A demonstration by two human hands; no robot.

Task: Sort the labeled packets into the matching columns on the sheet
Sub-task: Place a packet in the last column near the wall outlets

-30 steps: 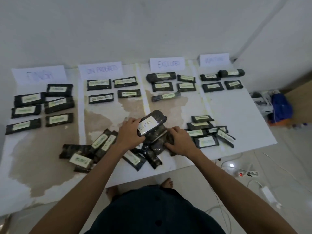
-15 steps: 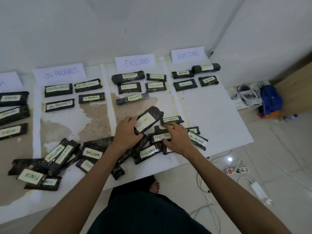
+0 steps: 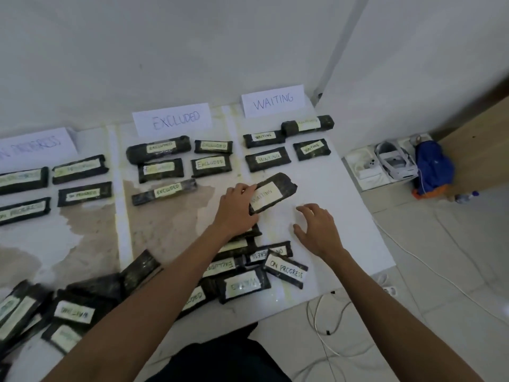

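1. Left hand [image 3: 237,209]: fingers curled round a WAITING packet [image 3: 272,193], held over the WAITING column of the sheet [image 3: 344,216].
2. Right hand [image 3: 316,230]: fingers spread, holding nothing, just beside the packet.

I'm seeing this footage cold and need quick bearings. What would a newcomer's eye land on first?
First, the left hand gripping a dark packet labelled WAITING over the white sheet, just below the four packets lined up under the WAITING sign. Then the jumbled pile of unsorted packets at the sheet's near edge, partly under the forearms, and the empty right hand, fingers spread, beside the held packet.
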